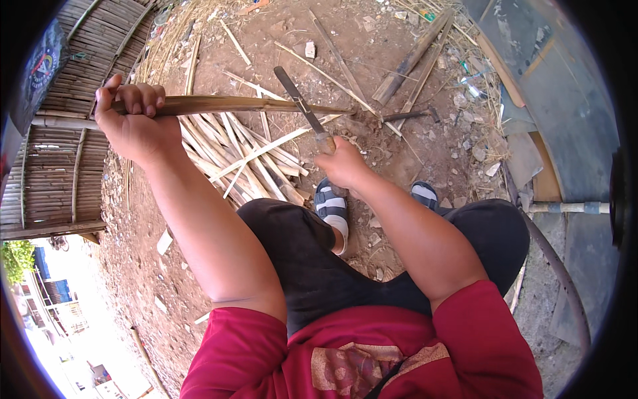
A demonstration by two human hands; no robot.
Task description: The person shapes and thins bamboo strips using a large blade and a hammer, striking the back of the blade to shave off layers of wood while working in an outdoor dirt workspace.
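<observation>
My left hand is raised at the upper left, its fingers wrapped round the thick end of a brown bamboo strip. The strip stretches across to the right and narrows toward its far tip. In front of my knees, my right hand grips the handle of a long knife. Its dark, blunt-ended blade slants up and to the left, crossing the bamboo strip near the strip's thinner end. Whether the edge bites into the strip I cannot tell. Beneath the strip lies a pile of pale split bamboo strips on the ground.
A dark hammer-like tool lies on the dirt to the right. Farther off are bamboo poles and loose sticks. A woven bamboo wall stands at left, grey sheets at right. My sandalled foot is close to the pile.
</observation>
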